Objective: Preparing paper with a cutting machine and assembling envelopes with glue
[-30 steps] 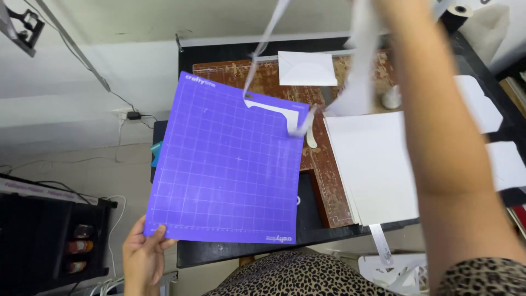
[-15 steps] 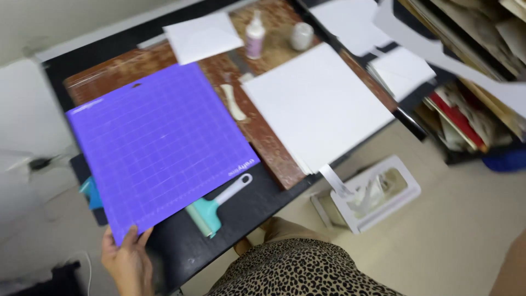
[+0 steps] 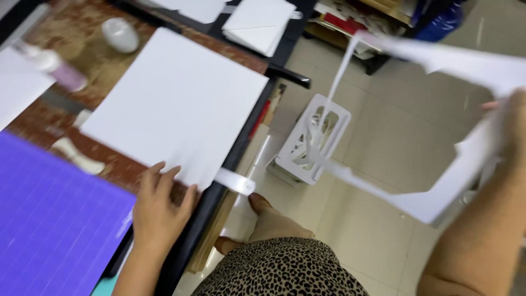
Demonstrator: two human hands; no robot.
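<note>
My left hand [image 3: 159,205] rests flat on the table edge, fingers spread, touching the near corner of a white sheet stack [image 3: 175,104]. Just left of it lies a purple gridded cutting mat [image 3: 52,225]. My right hand [image 3: 509,123], blurred at the right edge, grips a large white paper cut-out frame [image 3: 438,197] held out over the floor. Long thin strips of that paper hang down into a white openwork bin [image 3: 312,140] standing on the tiled floor.
On the brown tabletop sit a small bottle [image 3: 57,71], a white round lump [image 3: 120,34] and more white sheets [image 3: 257,24]. A white strip [image 3: 235,181] juts off the table edge. Shelves with paper stand at the back right. Leopard-print fabric [image 3: 285,271] covers my lap.
The view has swung right toward the floor. My left hand let go of the purple mat, which now lies on the table. The paper cut-out in my right hand moved over the bin.
</note>
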